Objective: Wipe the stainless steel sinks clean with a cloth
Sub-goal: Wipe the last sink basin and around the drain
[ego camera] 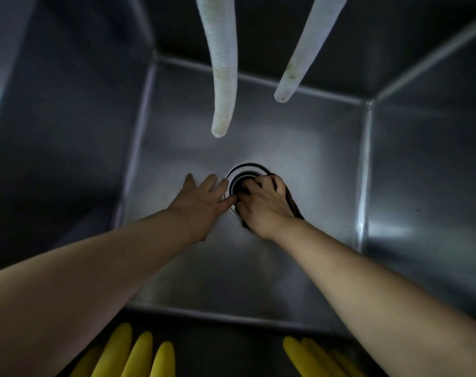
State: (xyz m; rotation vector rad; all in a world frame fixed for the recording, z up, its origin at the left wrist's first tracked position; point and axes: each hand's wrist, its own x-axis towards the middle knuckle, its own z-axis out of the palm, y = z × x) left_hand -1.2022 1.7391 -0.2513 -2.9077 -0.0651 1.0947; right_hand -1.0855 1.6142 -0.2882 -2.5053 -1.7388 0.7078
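Observation:
I look straight down into a deep stainless steel sink (299,148). Its round drain (243,172) lies in the middle of the floor. My right hand (261,205) has curled fingers on a dark brown cloth (292,204) and holds it over the drain's near right side, covering part of the opening. My left hand (201,200) rests flat on the sink floor just left of the drain, fingers spread, its fingertips touching the drain rim beside the right hand.
Two pale corrugated hoses (223,77) (304,55) hang down from the top into the sink above the drain. Yellow rubber glove fingers (139,355) (307,357) drape over the near rim. Steel walls close in on all sides.

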